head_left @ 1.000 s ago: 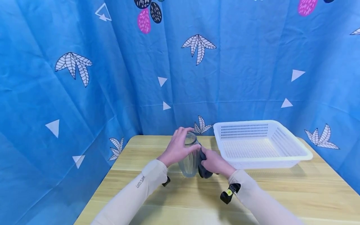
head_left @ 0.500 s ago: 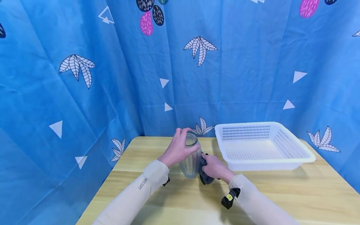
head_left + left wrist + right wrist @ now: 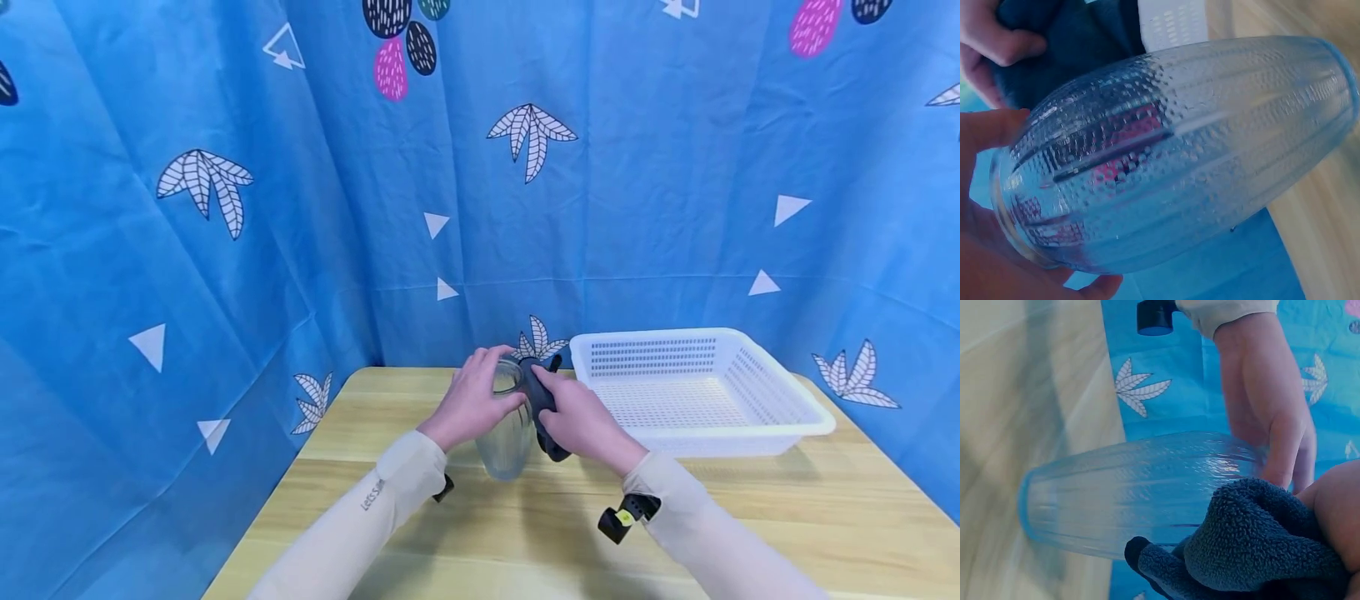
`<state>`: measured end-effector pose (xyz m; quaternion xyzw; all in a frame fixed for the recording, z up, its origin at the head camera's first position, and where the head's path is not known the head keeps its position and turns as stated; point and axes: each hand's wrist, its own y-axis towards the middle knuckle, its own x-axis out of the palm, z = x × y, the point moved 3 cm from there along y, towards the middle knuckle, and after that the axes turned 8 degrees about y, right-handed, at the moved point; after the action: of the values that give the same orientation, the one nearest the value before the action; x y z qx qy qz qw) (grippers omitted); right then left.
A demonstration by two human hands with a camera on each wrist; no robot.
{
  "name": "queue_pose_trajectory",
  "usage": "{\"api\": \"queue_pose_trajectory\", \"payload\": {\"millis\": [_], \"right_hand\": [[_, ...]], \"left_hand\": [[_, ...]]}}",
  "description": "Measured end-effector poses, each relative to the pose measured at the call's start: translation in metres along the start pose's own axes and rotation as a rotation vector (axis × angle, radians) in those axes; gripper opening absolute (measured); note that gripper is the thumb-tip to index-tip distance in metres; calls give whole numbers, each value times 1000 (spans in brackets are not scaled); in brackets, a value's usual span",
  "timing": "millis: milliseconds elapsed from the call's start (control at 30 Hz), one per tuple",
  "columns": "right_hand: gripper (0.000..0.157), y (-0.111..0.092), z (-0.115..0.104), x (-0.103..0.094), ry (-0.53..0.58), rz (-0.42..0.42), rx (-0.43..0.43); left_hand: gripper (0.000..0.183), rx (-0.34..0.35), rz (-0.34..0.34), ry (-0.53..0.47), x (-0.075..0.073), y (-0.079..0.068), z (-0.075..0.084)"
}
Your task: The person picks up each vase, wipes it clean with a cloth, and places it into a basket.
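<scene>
A clear, ribbed glass vase (image 3: pixel 504 450) with a dimpled surface stands about upright at the left of the wooden table; whether its base touches the wood I cannot tell. My left hand (image 3: pixel 471 403) grips it around the neck from above, thumb and fingers on opposite sides of the rim. Dark grey-blue terry cloth (image 3: pixel 1254 544), with a black edge, is bunched in my right hand (image 3: pixel 585 418). That hand holds the cloth at the vase's right side, near the upper part. The left wrist view shows the vase's (image 3: pixel 1197 150) textured wall close up. My right palm is hidden.
A white perforated plastic basket (image 3: pixel 697 432) sits at the back right, close beyond my right hand. The pale wooden table (image 3: pixel 465 542) ends at a blue patterned curtain (image 3: pixel 480 233) behind and on both sides. Black camera straps (image 3: pixel 637 507) sit on the wrists.
My right hand with the cloth first slid down slightly along the vase's right side, then rose to near the rim. My left hand keeps its grip on the neck.
</scene>
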<state>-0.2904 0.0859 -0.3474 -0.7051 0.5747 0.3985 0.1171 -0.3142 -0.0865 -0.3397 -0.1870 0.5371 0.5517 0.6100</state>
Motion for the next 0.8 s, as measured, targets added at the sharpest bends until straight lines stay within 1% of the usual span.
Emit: {"api": "queue_pose_trajectory", "payload": {"millis": [67,167,333,400,500,667,733,800], "right_hand": [[69,-1,-3,0,-20,-1,-23],[70,-1,0,7,-56,-20,-43],[73,2,13,22,-39,-103,21],[72,3,16,26,-35,-135,56],[70,3,23,35,-31,-188,85],[66,-3,40,57,-50,-312,125],[65,-5,46,64,-59,-332,135],[64,-6,49,66,-57,-324,142]], "left_hand": [[68,7,-4,-4,1,1,1],[70,13,1,-5,4,1,0],[70,21,19,4,5,0,0],[69,24,23,7,4,0,-2],[68,23,33,-1,4,1,-5],[69,8,36,-19,6,4,-8],[69,7,31,-14,8,5,-8],[68,7,30,3,10,6,-7]]}}
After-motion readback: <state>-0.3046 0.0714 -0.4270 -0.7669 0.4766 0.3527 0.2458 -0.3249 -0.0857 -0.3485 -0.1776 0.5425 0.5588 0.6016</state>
